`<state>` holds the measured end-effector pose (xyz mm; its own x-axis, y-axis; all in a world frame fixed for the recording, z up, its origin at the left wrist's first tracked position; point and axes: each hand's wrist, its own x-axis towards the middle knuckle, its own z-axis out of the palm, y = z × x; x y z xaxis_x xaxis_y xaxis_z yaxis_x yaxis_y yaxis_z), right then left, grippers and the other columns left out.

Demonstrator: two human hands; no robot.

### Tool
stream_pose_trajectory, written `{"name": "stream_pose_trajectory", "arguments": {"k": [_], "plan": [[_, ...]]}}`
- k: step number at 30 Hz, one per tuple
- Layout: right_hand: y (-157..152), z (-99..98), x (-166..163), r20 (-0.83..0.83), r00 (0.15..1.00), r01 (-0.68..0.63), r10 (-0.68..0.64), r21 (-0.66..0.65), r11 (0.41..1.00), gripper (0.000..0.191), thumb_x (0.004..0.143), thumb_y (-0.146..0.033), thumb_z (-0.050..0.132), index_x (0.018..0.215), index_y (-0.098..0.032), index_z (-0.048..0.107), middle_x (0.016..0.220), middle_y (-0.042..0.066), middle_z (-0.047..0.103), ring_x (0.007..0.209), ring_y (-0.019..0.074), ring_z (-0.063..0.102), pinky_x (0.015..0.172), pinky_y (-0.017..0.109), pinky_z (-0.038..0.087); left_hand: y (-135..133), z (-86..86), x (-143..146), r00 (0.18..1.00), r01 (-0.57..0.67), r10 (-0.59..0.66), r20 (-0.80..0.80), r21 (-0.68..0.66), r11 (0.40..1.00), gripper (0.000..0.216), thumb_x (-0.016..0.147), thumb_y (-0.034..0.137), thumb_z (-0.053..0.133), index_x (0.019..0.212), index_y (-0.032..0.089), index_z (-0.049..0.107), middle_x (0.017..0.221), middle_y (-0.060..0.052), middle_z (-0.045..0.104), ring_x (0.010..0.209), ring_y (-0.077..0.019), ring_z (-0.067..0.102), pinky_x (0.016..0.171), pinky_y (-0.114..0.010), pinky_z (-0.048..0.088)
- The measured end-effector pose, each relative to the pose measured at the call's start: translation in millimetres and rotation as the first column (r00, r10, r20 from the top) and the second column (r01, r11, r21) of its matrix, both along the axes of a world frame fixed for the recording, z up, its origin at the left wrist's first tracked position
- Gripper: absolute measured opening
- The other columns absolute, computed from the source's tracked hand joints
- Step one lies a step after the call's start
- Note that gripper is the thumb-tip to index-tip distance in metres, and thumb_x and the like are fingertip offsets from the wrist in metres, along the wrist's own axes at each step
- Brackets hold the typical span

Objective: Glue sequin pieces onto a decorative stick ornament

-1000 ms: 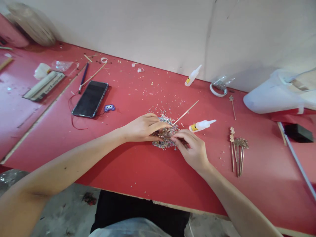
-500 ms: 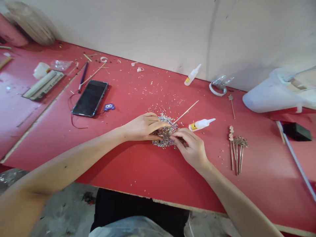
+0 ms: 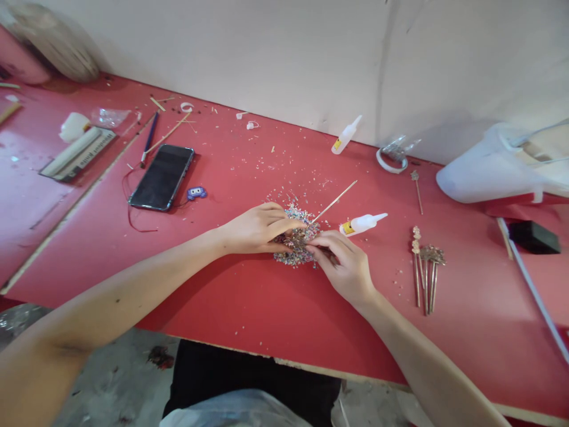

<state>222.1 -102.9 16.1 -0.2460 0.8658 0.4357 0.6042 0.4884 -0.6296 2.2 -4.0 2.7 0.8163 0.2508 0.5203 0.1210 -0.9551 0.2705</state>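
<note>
Left hand (image 3: 255,228) pinches a gold hairpin stick (image 3: 333,203) that points toward two o'clock; right hand (image 3: 344,267), fingertips together, touches the bead pile (image 3: 287,257).

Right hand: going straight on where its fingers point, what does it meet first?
The bead pile, at the right hand's fingertips; just beyond, likely the left hand's fingers pinching the stick.

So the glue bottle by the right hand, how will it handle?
Glue bottle lies on its side on the flat table, round body, so it probably rolls. Small and plastic-looking: likely light, slightly squeezable. Tapered nozzle may make it roll in an arc.
</note>
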Motion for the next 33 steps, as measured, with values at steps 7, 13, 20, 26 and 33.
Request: {"name": "stream_pose_trajectory", "arguments": {"k": [7,13,20,26,33], "plan": [[-0.6,-0.2,0.0,0.011,1.000,-0.008,0.007,0.055,0.998,0.009,0.089,-0.014,0.061,0.093,-0.022,0.063,0.085,0.004,0.065,0.078,0.0153,0.063,0.069,0.029,0.053,-0.4,0.7,0.0,1.000,0.003,-0.003,0.011,0.008,1.000,0.045,0.093,0.044,0.057,0.128,0.016,0.049,0.091,-0.006,0.071,0.088,-0.0202,0.065,0.092,-0.037,0.047],[-1.0,0.2,-0.4,0.032,0.999,0.002,-0.003,0.048,0.999,0.008,0.090,-0.016,0.059,0.092,-0.022,0.063,0.084,0.004,0.066,0.077,0.0157,0.063,0.068,0.030,0.053,-1.0,1.2,-0.2,1.000,-0.008,0.007,-0.014,-0.021,1.000,0.044,0.093,0.044,0.057,0.128,0.018,0.050,0.092,-0.007,0.072,0.090,-0.0202,0.066,0.092,-0.037,0.047],[-1.5,1.3,-0.8,0.026,0.999,0.025,-0.026,0.057,0.998,0.007,0.089,-0.015,0.061,0.092,-0.022,0.063,0.084,0.004,0.066,0.077,0.0158,0.063,0.067,0.029,0.053,-1.2,3.5,0.7,1.000,-0.010,0.010,0.029,-0.017,1.000,0.043,0.093,0.042,0.058,0.127,0.017,0.050,0.092,-0.006,0.072,0.091,-0.0196,0.066,0.091,-0.036,0.047],[-2.1,0.4,-1.8,-0.012,0.991,0.136,-0.135,0.028,0.990,0.003,0.091,-0.022,0.059,0.092,-0.022,0.062,0.086,0.004,0.067,0.076,0.0155,0.064,0.064,0.027,0.053,-1.4,5.3,1.6,0.991,-0.103,0.102,0.088,0.006,0.995,0.047,0.090,0.050,0.059,0.124,0.017,0.052,0.086,-0.004,0.071,0.085,-0.0190,0.065,0.089,-0.036,0.047],[-4.9,-7.9,-3.0,0.010,0.987,0.161,-0.161,-0.115,0.980,0.008,0.094,-0.028,0.054,0.098,-0.023,0.058,0.084,0.003,0.070,0.071,0.0147,0.068,0.060,0.024,0.053,-1.3,1.7,0.7,0.974,-0.185,0.182,0.137,0.012,0.983,0.050,0.089,0.048,0.062,0.128,0.021,0.046,0.087,0.000,0.073,0.085,-0.0165,0.067,0.100,-0.038,0.043]]}}
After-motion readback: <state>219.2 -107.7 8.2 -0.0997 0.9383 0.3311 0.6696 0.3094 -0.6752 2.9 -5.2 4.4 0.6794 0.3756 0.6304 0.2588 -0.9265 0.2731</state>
